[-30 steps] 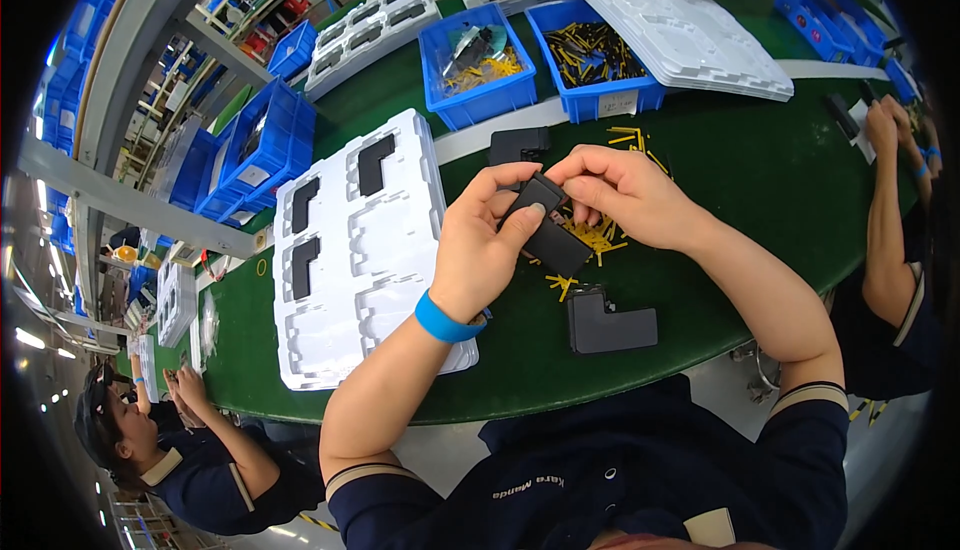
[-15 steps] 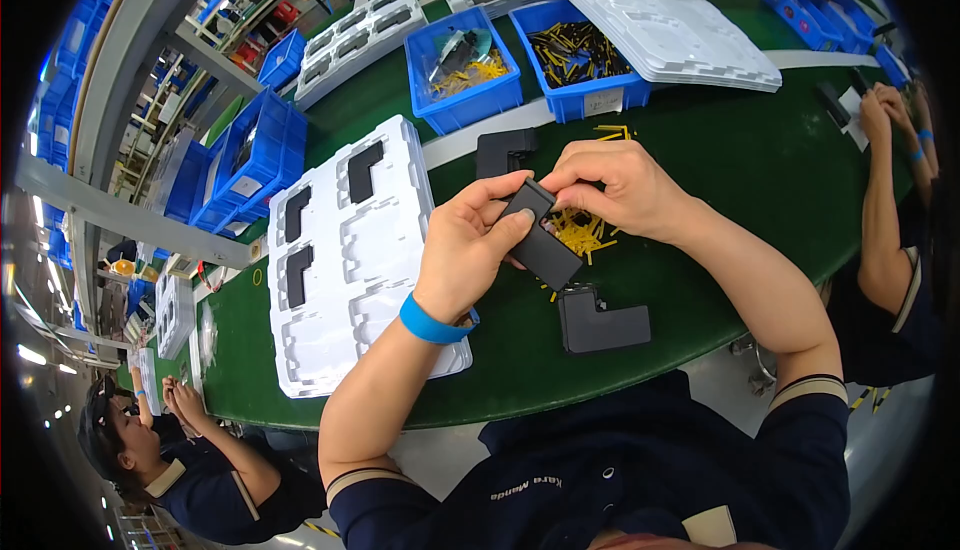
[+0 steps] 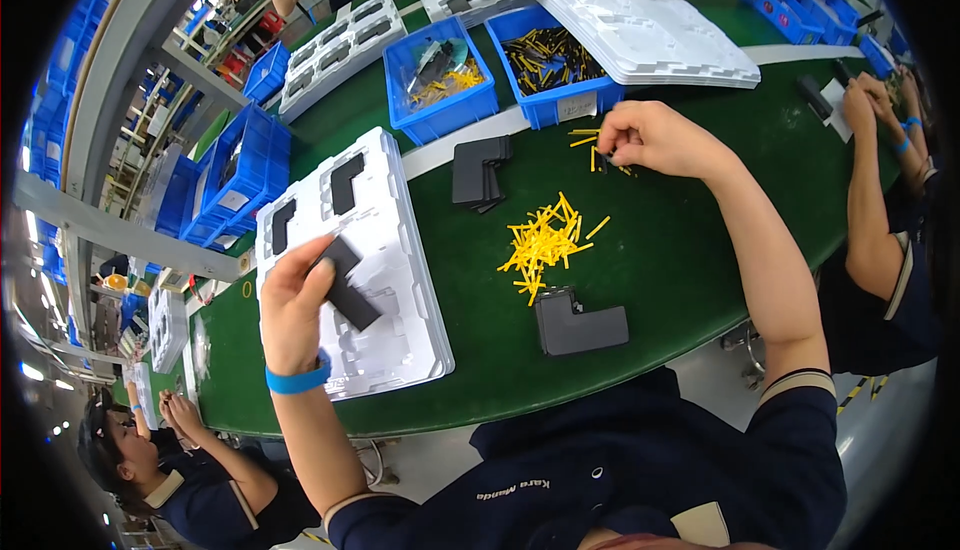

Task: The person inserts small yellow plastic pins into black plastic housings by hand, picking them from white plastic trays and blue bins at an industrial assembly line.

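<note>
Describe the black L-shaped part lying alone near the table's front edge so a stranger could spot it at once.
Start at the green table and find the heap of yellow pins in its middle. Just below the heap, toward the person, lies the black L-shaped part, flat. Unlike the stack of black parts farther back, it lies singly, and no hand touches it.

Black bracket (image 3: 350, 280), yellow pins (image 3: 545, 240)
</note>
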Motion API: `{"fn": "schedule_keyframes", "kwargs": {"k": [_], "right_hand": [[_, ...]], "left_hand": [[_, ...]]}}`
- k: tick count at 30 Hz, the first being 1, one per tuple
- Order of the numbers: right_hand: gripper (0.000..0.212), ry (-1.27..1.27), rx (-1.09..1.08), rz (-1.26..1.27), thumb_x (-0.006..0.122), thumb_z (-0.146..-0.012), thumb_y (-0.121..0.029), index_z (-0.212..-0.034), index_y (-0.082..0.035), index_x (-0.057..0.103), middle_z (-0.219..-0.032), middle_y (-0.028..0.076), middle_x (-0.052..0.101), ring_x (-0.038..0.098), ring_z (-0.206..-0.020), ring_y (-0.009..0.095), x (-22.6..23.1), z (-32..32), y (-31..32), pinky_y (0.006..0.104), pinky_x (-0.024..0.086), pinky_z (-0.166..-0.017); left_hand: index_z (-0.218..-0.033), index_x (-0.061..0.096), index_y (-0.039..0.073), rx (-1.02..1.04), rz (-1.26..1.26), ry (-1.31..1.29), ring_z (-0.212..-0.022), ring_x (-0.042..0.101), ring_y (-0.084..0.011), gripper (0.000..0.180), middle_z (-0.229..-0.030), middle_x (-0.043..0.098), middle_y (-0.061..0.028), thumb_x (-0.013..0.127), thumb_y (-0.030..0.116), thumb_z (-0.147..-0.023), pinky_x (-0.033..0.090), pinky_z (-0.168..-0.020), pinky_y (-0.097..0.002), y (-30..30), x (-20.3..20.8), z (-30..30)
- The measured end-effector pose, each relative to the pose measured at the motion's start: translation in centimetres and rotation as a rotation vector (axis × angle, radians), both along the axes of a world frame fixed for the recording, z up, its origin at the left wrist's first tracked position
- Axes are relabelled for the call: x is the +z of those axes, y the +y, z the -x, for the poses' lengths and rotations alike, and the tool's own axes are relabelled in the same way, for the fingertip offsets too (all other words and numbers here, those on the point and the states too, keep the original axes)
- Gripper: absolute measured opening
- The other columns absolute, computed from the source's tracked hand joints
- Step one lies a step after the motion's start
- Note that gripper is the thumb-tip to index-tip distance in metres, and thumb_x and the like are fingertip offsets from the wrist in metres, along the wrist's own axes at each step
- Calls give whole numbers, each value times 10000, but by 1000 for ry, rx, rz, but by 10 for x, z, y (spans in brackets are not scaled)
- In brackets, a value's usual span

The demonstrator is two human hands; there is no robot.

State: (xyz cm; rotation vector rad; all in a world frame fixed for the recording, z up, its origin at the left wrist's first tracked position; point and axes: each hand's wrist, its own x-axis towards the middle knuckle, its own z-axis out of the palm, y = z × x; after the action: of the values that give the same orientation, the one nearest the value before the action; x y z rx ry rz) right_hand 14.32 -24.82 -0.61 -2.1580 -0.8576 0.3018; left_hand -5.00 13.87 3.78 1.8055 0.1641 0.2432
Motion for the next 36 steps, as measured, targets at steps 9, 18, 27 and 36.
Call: {"fn": "schedule_keyframes", "kwargs": {"k": [9, 18, 27, 36], "right_hand": [[107, -362, 121, 101, 673, -734, -60, -781, -29, 582, -816, 90, 527, 548, -756, 255, -10, 0, 16, 357, 444, -692], [109, -159, -18, -64, 602, -792, 3, -762, -3, 497, -708, 23, 469, 446, -660, 101, 4, 20, 35, 249, 383, -602], [105, -308, -5, -44, 569, -844, -16, -822, -4, 467, -687, 37, 478, 450, -587, 102, -2, 20, 24, 263, 406, -547], [105, -269, 8, 15, 566, -815, -3, -914, -14, 534, -799, 109, 575, 574, -698, 236, -4, 15, 24, 356, 479, -663]], "left_hand": [[-1012, 596, -68, 427, -327, 176, -799, 606, -122, 283, -905, 652, -92, 686, 63, -778, 479, -697, -231, 113, -28, 89], [-917, 624, 11, 397, -463, 292, -645, 526, -96, 236, -717, 571, 1, 744, 83, -727, 438, -592, -243, 102, -24, 84], [-943, 608, 58, 479, -831, 348, -722, 516, -198, 374, -786, 525, -61, 787, 216, -655, 446, -645, -328, 103, -31, 84], [-889, 600, 22, 251, -735, -110, -618, 462, -103, 216, -732, 543, -23, 711, 29, -704, 393, -566, -232, 20, 6, 31]]}}
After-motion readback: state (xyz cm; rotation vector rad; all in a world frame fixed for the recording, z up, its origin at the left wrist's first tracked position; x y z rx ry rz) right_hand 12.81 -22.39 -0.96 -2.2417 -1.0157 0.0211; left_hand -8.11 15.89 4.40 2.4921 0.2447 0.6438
